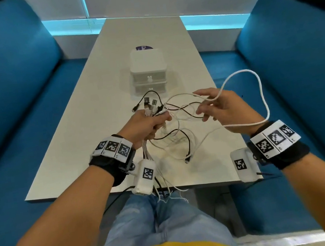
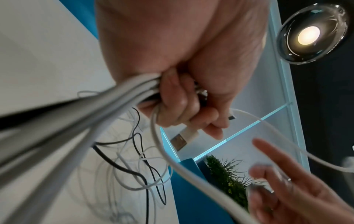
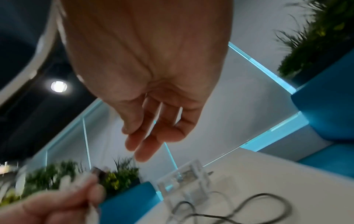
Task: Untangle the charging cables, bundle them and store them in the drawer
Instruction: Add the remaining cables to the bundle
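A person seated at a desk [image 1: 84,104] is midway through untangling a knot of charging cables [image 1: 174,121].

The left hand [image 1: 147,124] is clenched around a bunch of plug ends, black and white, held above the desk's middle, with several cords trailing down from the fist toward six o'clock. The right hand [image 1: 220,106], at three o'clock from the left, has relaxed, spread fingers; a long white cable [image 1: 262,93] loops across them and arcs out toward two o'clock, but nothing is pinched. Loose loops lie on the desk between the hands. This looks like the untangling step, with bundling not begun; next, the white loop probably needs drawing free of the knot. At twelve o'clock a small white drawer unit [image 1: 148,73] stands with both drawers closed, contents hidden.
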A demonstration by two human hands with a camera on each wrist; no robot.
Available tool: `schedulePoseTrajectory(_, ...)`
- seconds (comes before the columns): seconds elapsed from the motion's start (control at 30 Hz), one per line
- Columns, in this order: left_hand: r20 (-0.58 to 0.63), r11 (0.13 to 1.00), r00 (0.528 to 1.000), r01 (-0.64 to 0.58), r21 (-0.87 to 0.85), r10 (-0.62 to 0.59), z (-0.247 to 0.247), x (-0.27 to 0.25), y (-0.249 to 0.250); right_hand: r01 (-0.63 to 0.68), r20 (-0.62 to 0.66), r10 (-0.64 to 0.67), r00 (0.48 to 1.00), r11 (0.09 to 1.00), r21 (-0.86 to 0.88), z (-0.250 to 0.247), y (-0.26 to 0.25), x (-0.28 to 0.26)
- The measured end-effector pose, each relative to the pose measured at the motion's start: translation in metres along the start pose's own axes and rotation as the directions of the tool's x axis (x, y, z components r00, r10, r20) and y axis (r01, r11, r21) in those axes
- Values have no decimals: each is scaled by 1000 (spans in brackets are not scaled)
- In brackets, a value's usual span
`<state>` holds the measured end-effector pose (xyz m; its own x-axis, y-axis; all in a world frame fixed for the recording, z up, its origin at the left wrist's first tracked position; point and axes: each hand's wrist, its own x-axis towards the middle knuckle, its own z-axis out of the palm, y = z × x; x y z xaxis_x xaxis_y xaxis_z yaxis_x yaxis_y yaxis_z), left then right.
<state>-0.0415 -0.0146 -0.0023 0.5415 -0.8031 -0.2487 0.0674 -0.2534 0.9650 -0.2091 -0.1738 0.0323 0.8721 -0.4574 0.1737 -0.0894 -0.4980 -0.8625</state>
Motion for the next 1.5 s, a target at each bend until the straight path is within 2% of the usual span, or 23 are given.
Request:
schedulePoseTrajectory(0.1,20,998,1000,-3,55,2,-9,-5,0,-93,60,99,993,990,-107,-23,14,-15)
schedulePoseTrajectory(0.17,8,994,1000,-7,105,6,-13,-9,1,-159,6,161,987,978,-137,-44,18,-21)
schedulePoseTrajectory(0.3,65,974,998,-40,221,27,-7,-15,7,-186,-36,186,982,982,-4,-57,5,-25)
schedulePoseTrajectory(0.37,120,963,992,-68,262,38,6,-16,14,-229,31,229,973,973,21,-42,-7,-26)
schedulePoseTrajectory(0.47,171,952,983,-116,283,69,27,-17,22,-231,205,245,948,969,-89,-7,-21,-31)
schedulePoseTrajectory(0.53,184,960,980,-127,248,82,37,-17,23,-156,267,195,944,974,-162,12,-26,-34)
schedulePoseTrajectory(0.63,138,975,987,-106,195,80,42,-16,20,-152,171,179,969,975,-161,21,-16,-39)
schedulePoseTrajectory(0.73,36,999,999,-37,22,36,43,-13,16,-318,33,317,948,948,28,19,-3,-47)
schedulePoseTrajectory(0.83,22,975,1000,22,-219,-18,48,-10,12,-417,-8,435,900,868,270,20,1,-57)
schedulePoseTrajectory(0.93,53,934,998,47,-355,-30,65,-10,12,-432,72,438,896,822,370,29,2,-63)
schedulePoseTrajectory(1.03,61,910,997,60,-410,-38,84,-11,14,-424,164,391,906,824,377,37,5,-66)
schedulePoseTrajectory(1.17,35,888,999,52,-457,-41,96,-11,15,-442,217,385,897,770,460,32,8,-70)
schedulePoseTrajectory(1.27,29,863,998,58,-501,-51,100,-10,16,-454,223,396,891,786,420,27,13,-74)
schedulePoseTrajectory(1.4,32,837,998,55,-545,-46,102,-9,19,-466,301,375,877,818,338,18,17,-83)
schedulePoseTrajectory(1.5,37,832,998,56,-551,-42,106,-8,17,-458,296,379,877,844,277,15,19,-91)
